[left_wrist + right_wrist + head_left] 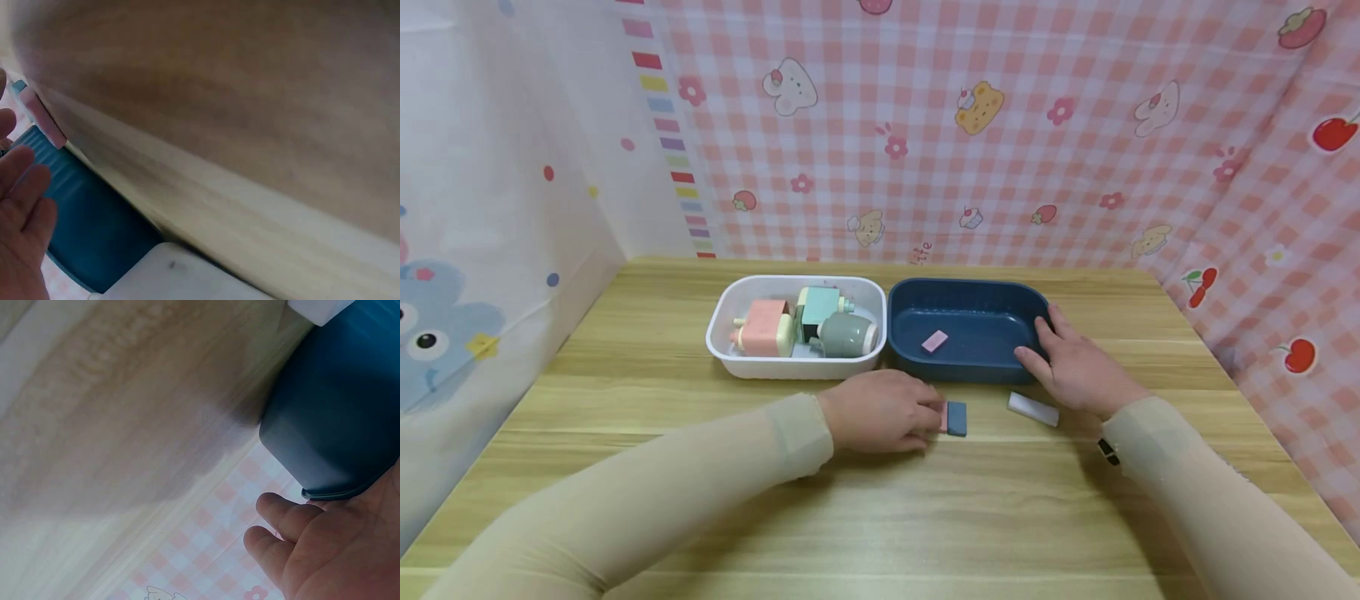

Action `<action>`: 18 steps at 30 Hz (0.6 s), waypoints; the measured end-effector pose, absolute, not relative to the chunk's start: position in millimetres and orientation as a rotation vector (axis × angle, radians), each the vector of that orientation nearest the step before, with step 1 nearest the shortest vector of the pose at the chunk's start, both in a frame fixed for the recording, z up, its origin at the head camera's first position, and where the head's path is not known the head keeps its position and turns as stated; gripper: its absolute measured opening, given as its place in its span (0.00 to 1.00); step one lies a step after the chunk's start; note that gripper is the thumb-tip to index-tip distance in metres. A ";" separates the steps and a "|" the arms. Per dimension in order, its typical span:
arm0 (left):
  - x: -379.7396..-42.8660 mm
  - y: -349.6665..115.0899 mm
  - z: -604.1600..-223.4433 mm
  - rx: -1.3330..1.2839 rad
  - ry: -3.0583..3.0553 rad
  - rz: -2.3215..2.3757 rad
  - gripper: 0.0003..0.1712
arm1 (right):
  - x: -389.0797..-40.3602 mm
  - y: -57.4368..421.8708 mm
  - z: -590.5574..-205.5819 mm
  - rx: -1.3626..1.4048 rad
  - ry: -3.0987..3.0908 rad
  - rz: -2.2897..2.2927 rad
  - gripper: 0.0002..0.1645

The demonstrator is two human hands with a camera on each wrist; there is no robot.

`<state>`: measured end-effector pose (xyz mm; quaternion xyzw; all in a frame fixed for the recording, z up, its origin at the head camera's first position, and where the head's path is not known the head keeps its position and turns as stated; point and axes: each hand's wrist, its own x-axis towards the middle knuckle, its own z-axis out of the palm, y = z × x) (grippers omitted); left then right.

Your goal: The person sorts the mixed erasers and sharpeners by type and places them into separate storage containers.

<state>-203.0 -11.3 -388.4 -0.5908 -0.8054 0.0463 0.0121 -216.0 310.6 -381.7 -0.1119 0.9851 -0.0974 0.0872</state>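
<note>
My left hand (883,412) is low over the table, fingertips right at a small pink block (42,117). A grey-blue block (957,419) lies against the pink one on its right. In the left wrist view the fingers (28,187) are loosely extended and spread. My right hand (1082,367) holds the right end of a dark blue box (966,372), thumb and index finger over its rim. Two other fingers (275,550) stretch along outside the box in the right wrist view. A light pink block (935,342) lies inside the box. In front of it lies a white block (1033,409).
Left of the blue box, close beside it, stands a white box (797,367). It holds a pink-and-cream plastic item (765,327), a teal one (820,310) and a grey-green one (846,335). Printed cloths (925,150) hang behind and beside the wooden table (880,517).
</note>
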 end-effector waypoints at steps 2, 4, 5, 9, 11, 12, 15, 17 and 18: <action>-203.5 -10.7 -391.3 -1.847 -2.523 0.145 0.19 | -215.9 310.6 -382.3 -0.332 2.936 -0.291 0.58; -204.0 -9.6 -393.0 -1.854 -2.538 0.142 0.19 | -216.1 311.1 -382.8 -0.331 2.938 -0.294 0.58; -204.2 -9.0 -393.3 -1.858 -2.546 0.138 0.18 | -216.2 311.4 -383.0 -0.331 2.939 -0.296 0.58; -204.5 -5.5 -392.9 -1.863 -2.593 0.116 0.16 | -216.6 311.9 -383.5 -0.334 2.938 -0.301 0.59; -204.5 -3.7 -392.3 -1.859 -2.616 0.109 0.14 | -216.5 311.8 -383.7 -0.336 2.939 -0.301 0.59; -204.6 -2.6 -392.1 -1.856 -2.632 0.102 0.13 | -216.6 311.9 -383.7 -0.338 2.939 -0.299 0.59; -205.2 0.1 -391.6 -1.840 -2.671 0.076 0.12 | -216.3 311.8 -383.5 -0.340 2.941 -0.300 0.58; -206.2 1.9 -391.9 -1.830 -2.694 0.048 0.11 | -216.1 311.6 -383.1 -0.338 2.940 -0.306 0.58; -206.7 2.8 -392.3 -1.825 -2.705 0.033 0.10 | -216.0 311.6 -382.9 -0.338 2.939 -0.310 0.58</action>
